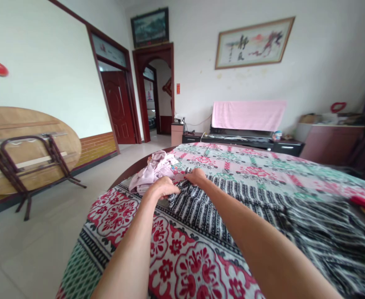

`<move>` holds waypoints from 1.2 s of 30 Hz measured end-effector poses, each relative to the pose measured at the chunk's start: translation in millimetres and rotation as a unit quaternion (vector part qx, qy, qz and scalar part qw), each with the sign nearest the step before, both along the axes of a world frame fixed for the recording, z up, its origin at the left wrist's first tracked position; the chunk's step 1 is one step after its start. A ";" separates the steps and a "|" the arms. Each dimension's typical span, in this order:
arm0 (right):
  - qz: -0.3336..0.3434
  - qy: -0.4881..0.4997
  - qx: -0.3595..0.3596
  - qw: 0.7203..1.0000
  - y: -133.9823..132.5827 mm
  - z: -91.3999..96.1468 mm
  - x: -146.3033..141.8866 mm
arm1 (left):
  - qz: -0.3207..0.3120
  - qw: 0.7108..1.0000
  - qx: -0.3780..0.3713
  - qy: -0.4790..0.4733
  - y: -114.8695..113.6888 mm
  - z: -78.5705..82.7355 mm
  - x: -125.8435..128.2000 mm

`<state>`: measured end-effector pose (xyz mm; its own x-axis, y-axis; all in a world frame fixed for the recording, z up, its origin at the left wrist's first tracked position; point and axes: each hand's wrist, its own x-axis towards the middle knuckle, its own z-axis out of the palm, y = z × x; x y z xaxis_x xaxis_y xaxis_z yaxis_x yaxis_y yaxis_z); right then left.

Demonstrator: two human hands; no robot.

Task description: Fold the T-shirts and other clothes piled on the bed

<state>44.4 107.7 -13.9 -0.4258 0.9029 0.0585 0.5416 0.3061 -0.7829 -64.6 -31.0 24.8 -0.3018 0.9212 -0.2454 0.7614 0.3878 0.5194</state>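
We are reaching both hands out over the bed (pixel 182 265), left hand (pixel 165 187) and right hand (pixel 196 176) side by side pinching the far edge of the black-and-white striped cloth (pixel 247 211), its length running rightward, pale pink garment (pixel 153 170) just beyond.

A matt striped woven cloth (pixel 263 216) is spread over a printed cotton-like sheet (pixel 182 257); the floor tiles (pixel 45 232) are seen glossy.
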 end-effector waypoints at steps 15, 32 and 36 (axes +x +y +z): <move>-0.102 0.256 -0.184 0.943 -29.7 11.3 178.4 | -0.209 0.966 0.127 -0.081 -2.1 -8.8 130.7; -0.172 -0.018 0.013 0.985 -32.8 -12.5 193.1 | -0.215 0.964 0.128 -0.089 2.9 -35.6 154.0; -0.178 -0.125 0.071 0.973 -33.7 -10.8 197.7 | -0.242 0.961 0.125 -0.046 0.6 -38.6 156.9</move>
<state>242.1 73.9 -24.7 -0.1035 0.9864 0.1280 0.8018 0.1589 -0.5761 92.3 -30.4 -13.7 0.1893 0.9819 -0.0036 0.7673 -0.1456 0.6246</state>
